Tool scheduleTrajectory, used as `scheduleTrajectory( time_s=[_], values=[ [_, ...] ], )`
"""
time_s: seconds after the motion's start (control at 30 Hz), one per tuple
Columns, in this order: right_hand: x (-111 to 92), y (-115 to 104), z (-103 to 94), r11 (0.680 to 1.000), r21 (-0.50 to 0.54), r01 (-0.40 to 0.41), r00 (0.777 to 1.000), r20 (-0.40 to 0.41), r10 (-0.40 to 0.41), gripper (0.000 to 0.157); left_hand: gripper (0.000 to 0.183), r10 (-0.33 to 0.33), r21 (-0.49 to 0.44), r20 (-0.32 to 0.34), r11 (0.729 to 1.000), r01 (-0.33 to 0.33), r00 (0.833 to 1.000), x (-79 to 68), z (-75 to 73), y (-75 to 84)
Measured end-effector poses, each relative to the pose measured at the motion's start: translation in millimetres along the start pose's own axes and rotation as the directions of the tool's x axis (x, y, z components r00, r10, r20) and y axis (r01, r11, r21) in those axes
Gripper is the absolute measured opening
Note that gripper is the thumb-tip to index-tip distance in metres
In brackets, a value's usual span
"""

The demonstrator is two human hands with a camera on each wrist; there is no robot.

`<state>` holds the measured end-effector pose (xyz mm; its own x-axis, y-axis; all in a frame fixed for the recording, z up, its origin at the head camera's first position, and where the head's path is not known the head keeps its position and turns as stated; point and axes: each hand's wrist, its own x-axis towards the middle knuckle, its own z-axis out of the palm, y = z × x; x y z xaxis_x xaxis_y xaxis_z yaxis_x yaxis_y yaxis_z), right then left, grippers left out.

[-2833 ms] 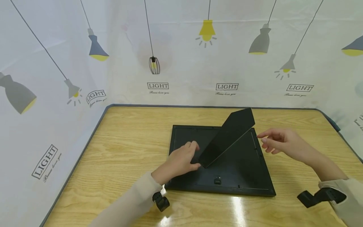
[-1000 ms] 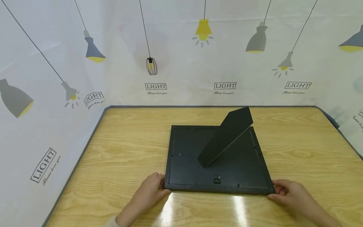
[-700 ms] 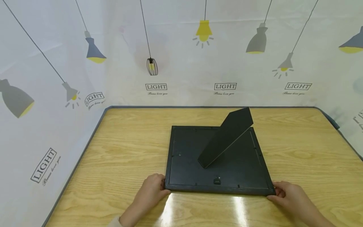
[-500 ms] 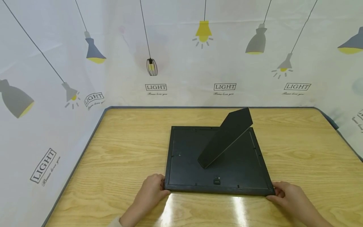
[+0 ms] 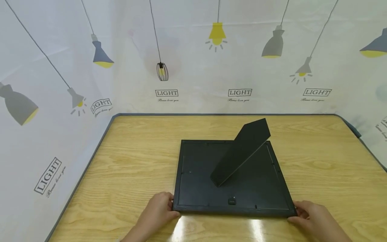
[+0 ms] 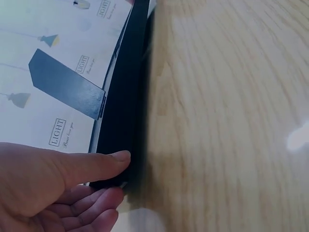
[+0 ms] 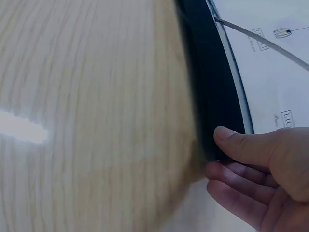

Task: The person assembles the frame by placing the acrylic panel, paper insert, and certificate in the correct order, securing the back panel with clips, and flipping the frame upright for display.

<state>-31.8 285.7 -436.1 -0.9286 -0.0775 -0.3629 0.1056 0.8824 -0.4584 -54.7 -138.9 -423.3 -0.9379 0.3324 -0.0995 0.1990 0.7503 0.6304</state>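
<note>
A black picture frame (image 5: 199,188) lies back side up on the table, its easel leg (image 5: 245,148) folded out and slanting up to the right. My left hand (image 5: 157,210) pinches the near left corner; in the left wrist view the thumb (image 6: 108,164) presses on the frame's edge (image 6: 123,96), with the fingers curled beneath. At the near right corner my right hand (image 5: 314,216) does the same, its thumb (image 7: 241,142) on the edge and fingers under it in the right wrist view. The frame's front faces down and is hidden.
The wood-grain table (image 5: 136,158) has a dark blue edge trim (image 5: 193,114) along its back and sides. White sheeting (image 5: 193,40) printed with lamps rises behind and beside it.
Both hands moved from above the frame, where the left was by the leg, to its near corners. Since then the frame has shifted slightly toward me with both hands on it.
</note>
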Motion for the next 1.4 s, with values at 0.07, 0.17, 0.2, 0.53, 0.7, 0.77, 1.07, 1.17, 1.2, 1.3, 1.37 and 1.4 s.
scheduleTrajectory(
  time_s=[0.07,0.17,0.2,0.53,0.7,0.77,1.07,1.17,1.2,1.3,1.37,1.4],
  values=[
    [-2.0,-0.5,-2.0,1.0,-0.004,-0.006,1.0,0.008,0.006,0.051,0.028,-0.008,-0.001,0.007,1.0,0.008,1.0,-2.6,-3.6,2.3],
    [-6.0,-0.5,-5.2,1.0,-0.011,0.015,1.0,0.016,-0.015,0.05,0.028,-0.009,-0.01,0.019,1.0,0.009,1.0,-6.2,-9.0,5.5],
    [-7.7,-0.3,-6.3,1.0,-0.014,0.028,1.0,0.014,-0.027,0.05,0.028,-0.003,-0.009,0.019,1.0,0.003,1.0,-7.5,-11.0,6.4],
    [-24.5,-1.4,-24.8,0.991,-0.047,0.122,0.992,-0.027,-0.123,0.044,0.03,0.036,-0.068,0.067,0.997,-0.031,0.997,-16.7,-33.1,19.5],
    [-30.6,-5.0,-33.3,0.995,-0.043,0.089,0.994,-0.054,-0.091,0.046,0.033,0.027,-0.105,0.092,0.994,-0.017,0.995,-17.4,-44.2,26.3],
    [-32.6,-6.7,-36.4,0.995,-0.049,0.092,0.994,-0.061,-0.095,0.045,0.036,0.031,-0.115,0.098,0.993,-0.02,0.995,-17.3,-48.9,28.2],
    [-42.5,-17.1,-50.3,0.995,-0.053,0.085,0.986,-0.137,-0.091,0.041,0.026,0.116,-0.083,0.051,0.99,-0.112,0.992,-13.4,-68.6,33.7],
    [-46.3,-20.6,-54.2,0.994,-0.057,0.09,0.974,-0.203,-0.1,0.04,0.026,0.152,-0.09,0.001,0.984,-0.151,0.988,-13.0,-72.5,35.8],
    [-47.6,-21.6,-55.7,0.994,-0.06,0.092,0.967,-0.231,-0.103,0.039,0.03,0.158,-0.1,-0.014,0.982,-0.158,0.987,-12.7,-73.7,36.8],
    [-51.0,-24.6,-59.7,0.992,-0.075,0.1,0.939,-0.324,-0.119,0.036,0.039,0.158,-0.127,-0.053,0.978,-0.163,0.986,-11.8,-77.4,39.8],
    [-52.6,-27.8,-62.4,0.992,-0.076,0.099,0.924,-0.364,-0.12,0.036,0.04,0.146,-0.148,-0.077,0.977,-0.156,0.986,-11.0,-79.4,41.8],
    [-53.0,-29.6,-63.4,0.992,-0.077,0.097,0.916,-0.383,-0.119,0.036,0.04,0.142,-0.16,-0.092,0.975,-0.155,0.986,-10.7,-80.3,42.5]
  ],
)
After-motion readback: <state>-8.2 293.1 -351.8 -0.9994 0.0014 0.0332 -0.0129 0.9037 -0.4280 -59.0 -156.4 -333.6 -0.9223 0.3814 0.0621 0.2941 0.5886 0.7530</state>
